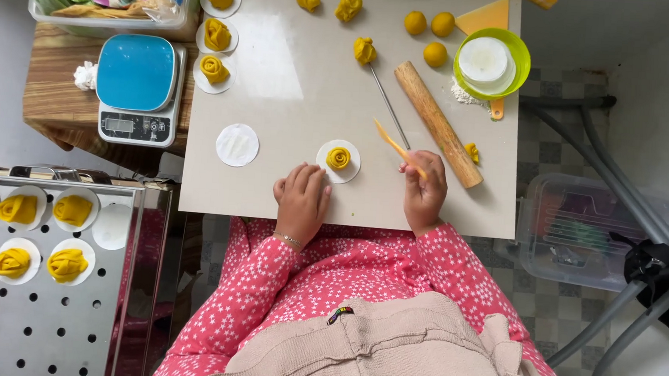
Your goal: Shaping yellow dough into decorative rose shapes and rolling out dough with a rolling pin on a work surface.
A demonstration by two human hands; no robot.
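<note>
Yellow dough rose [339, 158] sat on a white paper round [348, 173].
Right hand [424, 192] pinched an orange tool [396, 145]; left hand [301, 197] rested loose, empty, on the counter [280, 68].

There is only one view, so no part of the scene is shared with a second one. The camera sits on the person's head and looks almost straight down. The near edge of the tabletop [348, 212] runs across the middle of the picture, and its far edge is cut off at the top. The person's pink sleeves and lap fill the bottom, so the camera is close to the body. It is high enough to show both side edges of the tabletop. Past the left edge it sees a blue kitchen scale [135, 87] and a metal tray with holes [47, 325]. Past the right edge it sees tiled floor.
</note>
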